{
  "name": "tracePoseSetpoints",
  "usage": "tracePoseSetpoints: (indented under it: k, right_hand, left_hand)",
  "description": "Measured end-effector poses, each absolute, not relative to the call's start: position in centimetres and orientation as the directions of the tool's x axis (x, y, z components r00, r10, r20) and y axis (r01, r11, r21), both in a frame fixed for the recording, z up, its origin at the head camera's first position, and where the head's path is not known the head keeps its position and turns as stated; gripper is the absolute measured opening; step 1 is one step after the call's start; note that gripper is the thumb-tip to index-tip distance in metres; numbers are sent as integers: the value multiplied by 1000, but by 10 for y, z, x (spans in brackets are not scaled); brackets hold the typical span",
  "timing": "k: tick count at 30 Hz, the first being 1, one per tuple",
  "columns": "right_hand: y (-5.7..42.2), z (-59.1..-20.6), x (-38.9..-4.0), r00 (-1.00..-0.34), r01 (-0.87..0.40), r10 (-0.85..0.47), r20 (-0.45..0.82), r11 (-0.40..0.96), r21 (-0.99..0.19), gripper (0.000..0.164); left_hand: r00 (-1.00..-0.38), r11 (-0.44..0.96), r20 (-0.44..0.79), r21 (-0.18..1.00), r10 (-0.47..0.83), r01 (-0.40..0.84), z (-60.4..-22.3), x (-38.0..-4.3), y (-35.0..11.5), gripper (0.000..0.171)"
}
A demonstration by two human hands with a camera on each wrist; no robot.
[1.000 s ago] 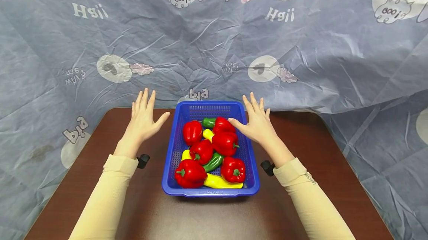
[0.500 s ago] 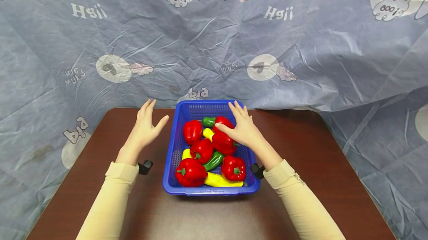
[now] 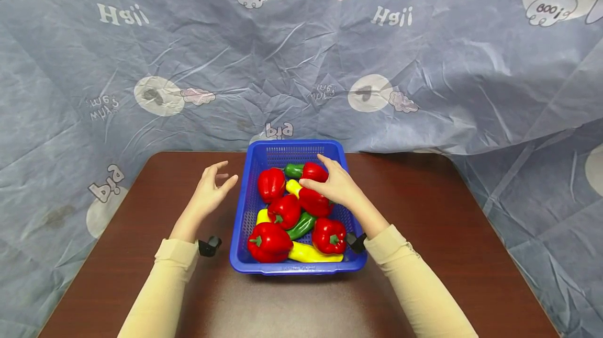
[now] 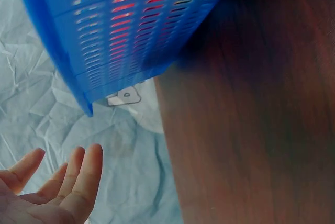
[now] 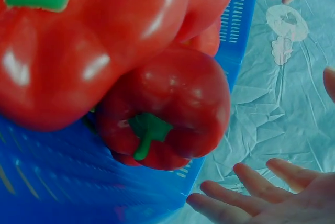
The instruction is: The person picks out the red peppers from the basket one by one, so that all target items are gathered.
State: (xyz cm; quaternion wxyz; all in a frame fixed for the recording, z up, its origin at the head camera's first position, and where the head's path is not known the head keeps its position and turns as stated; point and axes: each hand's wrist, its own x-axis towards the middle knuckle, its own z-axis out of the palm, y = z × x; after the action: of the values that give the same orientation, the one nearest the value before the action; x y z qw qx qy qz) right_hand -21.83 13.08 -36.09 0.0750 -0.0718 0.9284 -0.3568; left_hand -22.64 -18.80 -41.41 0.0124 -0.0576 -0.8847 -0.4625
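The blue basket (image 3: 298, 270) stands upright on the brown surface (image 3: 419, 223), its long axis running away from the person, its far end near the patterned cloth (image 3: 282, 55). It holds six red bell peppers, two slim green peppers and some yellow ones. The front-left red pepper (image 3: 269, 249) and the front-right red pepper (image 3: 325, 228) turn their green stems toward the person; the front yellow pepper (image 3: 313, 254) lies crosswise along the near end, while the middle green pepper (image 3: 301, 227) slants from near left to far right. The reds are glossy and lobed. The right hand (image 3: 338, 183) is over the basket's far right part, partly covering one red pepper (image 3: 316, 206); its grip is wide and holds nothing, though I cannot tell whether it touches that pepper. The left hand (image 3: 209, 191) is just beside the basket's left side, apart from it, grip also wide, fingers slightly bent.
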Motion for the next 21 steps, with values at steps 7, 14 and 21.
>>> tracePoseSetpoints:
  k: [7, 14, 21]
  right_hand:
    - [134, -369, -223, -970, -35, -190, -152, 729, -684, 89]
    - [133, -378, -226, -964, -4, -178, -196, 750, -661, 86]
    - [131, -385, -226, -963, 14, -156, -220, 785, -620, 83]
  left_hand:
    - [-995, 543, 5, 838, 96, 57, -424, -224, -186, 63]
    - [-993, 419, -11, 907, 117, 39, -434, -223, -179, 58]
    - [-990, 391, -50, 920, 131, 5, -441, -222, -175, 57]
